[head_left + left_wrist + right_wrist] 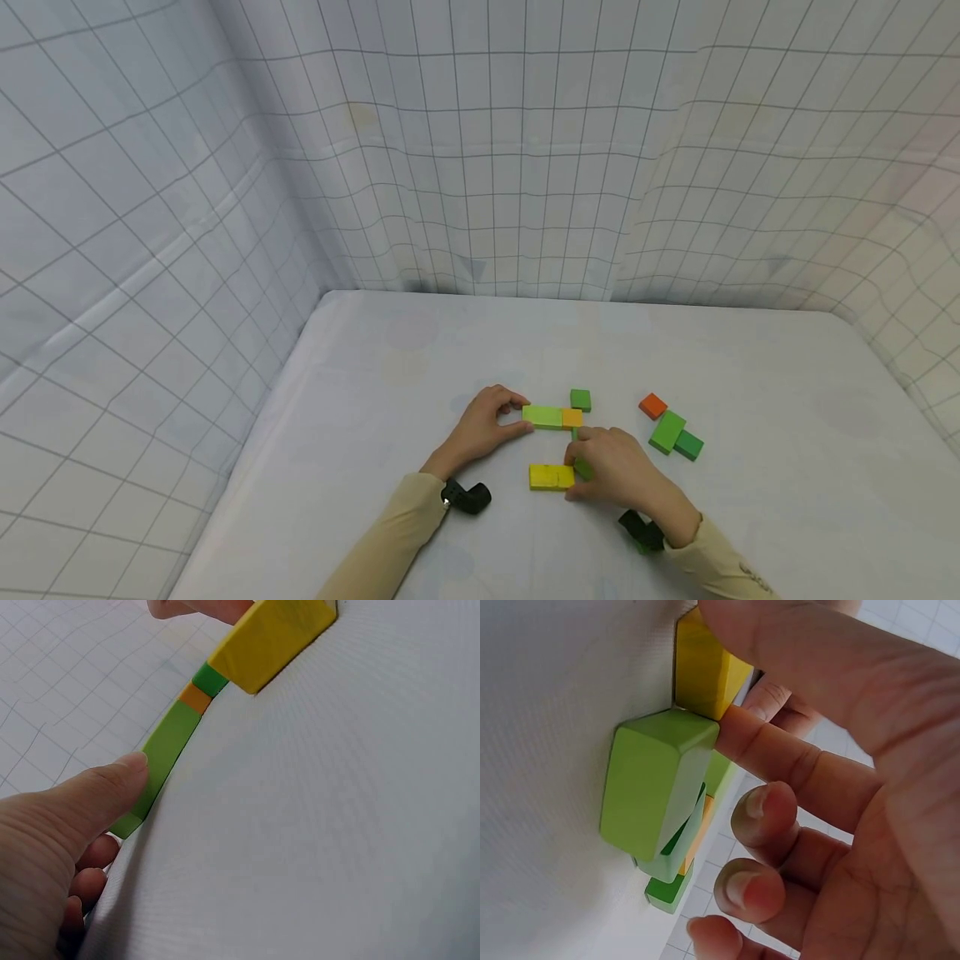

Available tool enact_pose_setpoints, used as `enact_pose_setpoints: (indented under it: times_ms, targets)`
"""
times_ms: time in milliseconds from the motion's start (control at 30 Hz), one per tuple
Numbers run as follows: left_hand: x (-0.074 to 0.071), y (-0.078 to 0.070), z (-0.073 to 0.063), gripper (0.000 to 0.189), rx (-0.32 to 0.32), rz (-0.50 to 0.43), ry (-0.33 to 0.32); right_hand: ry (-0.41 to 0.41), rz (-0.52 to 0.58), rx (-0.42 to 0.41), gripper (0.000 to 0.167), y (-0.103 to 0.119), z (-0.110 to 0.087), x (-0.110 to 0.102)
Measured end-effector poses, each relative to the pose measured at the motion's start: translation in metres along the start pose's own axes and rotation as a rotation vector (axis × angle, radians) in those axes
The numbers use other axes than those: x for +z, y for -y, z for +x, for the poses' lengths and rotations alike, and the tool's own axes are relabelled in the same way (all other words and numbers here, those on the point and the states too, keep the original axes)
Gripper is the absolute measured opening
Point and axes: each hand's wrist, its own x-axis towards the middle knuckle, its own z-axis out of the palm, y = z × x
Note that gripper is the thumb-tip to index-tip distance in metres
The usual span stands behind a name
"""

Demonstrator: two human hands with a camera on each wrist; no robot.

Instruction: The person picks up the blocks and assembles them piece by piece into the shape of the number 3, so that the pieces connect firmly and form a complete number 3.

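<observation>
On the white-covered table, my left hand [487, 425] pinches the left end of a long light green block [542, 417], thumb on its near side. An orange block [572, 418] touches that block's right end. Nearer to me, a yellow block [551, 477] lies flat; my right hand [618, 467] pinches its right end between thumb and index finger. The right wrist view shows a light green block [649, 784] beside the yellow one, close to the curled other fingers. In the head view, my right hand partly hides the green blocks beneath it.
A small green block [581, 400] stands behind the orange one. Off to the right lie a red-orange block [653, 406], a green block [667, 432] and a darker green block [689, 446], close together. Gridded white curtains [487, 167] border the table's back and sides.
</observation>
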Motion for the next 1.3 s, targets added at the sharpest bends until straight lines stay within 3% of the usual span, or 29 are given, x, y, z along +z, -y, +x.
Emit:
enact_pose_setpoints:
  times_ms: [1067,1300]
  targets:
    - [0.001,0.001,0.000,0.033,-0.006,0.013,-0.001,0.000,0.012,0.005,0.033,0.000,-0.001,0.001]
    - [0.001,0.000,-0.001,0.033,0.001,0.022,-0.004,0.008,0.046,0.005,0.036,0.001,-0.011,-0.010]
